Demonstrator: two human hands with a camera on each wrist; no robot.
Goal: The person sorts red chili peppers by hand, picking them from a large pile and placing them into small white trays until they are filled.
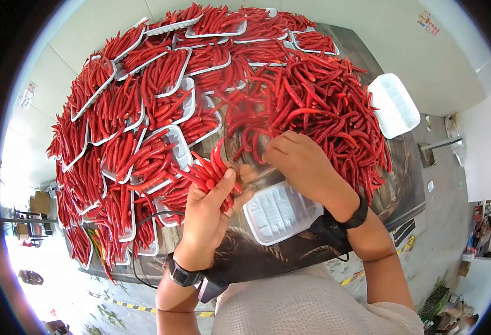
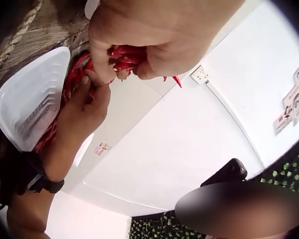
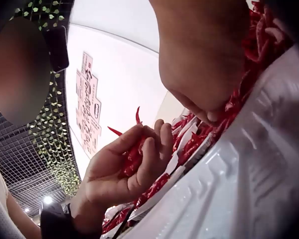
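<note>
My left hand (image 1: 205,218) grips a small bunch of red chili peppers (image 1: 218,167), thumb across them and tips pointing up. The right wrist view also shows these chilies (image 3: 133,158) in the cupped palm. My right hand (image 1: 301,167) is bent down at the near left edge of a big heap of loose red chilies (image 1: 329,106). Its fingertips are among or right beside the chilies, and I cannot tell whether they pinch one. Below the hands, a white plastic tray (image 1: 276,215) lies bare near the table's front edge, partly under the right forearm.
Many white trays filled with chilies (image 1: 117,100) cover the left and back of the table, overlapping each other. White trays (image 1: 393,106) are stacked at the right edge. A few green and yellow chilies (image 1: 96,243) lie at the front left. A thin dark cable (image 1: 136,262) hangs there.
</note>
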